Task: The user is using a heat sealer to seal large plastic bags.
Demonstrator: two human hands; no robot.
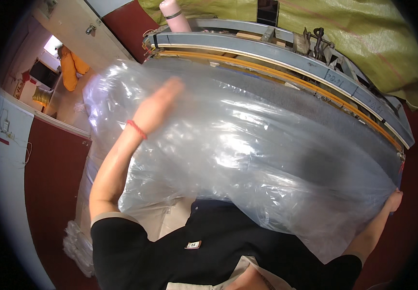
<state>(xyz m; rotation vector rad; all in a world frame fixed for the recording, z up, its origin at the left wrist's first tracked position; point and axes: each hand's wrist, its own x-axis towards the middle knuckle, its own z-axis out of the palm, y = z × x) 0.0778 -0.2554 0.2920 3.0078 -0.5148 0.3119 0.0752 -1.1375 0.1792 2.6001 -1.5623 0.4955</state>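
Note:
A wide sheet of clear plastic film (238, 145), wrinkled and shiny, spreads across the surface in front of me. Part of a dark grey fabric-like layer (286, 96) shows along its far side and through the film. Over the film's left half is my left hand (160, 106), blurred by motion, with its fingers stretched out and a red band on the wrist. Whether its palm touches the film I cannot tell. At the far right corner my right hand (394, 200) is closed on the film's edge, pulling it into taut creases; its fingertips are partly hidden.
Beyond the film runs a long grey metal rail (276, 53) with an orange strip (267, 67) before it. A pink bottle (175, 17) stands behind the rail, and black clamps (318, 41) sit on it. Bunched clear plastic (78, 246) lies at lower left, below an open doorway.

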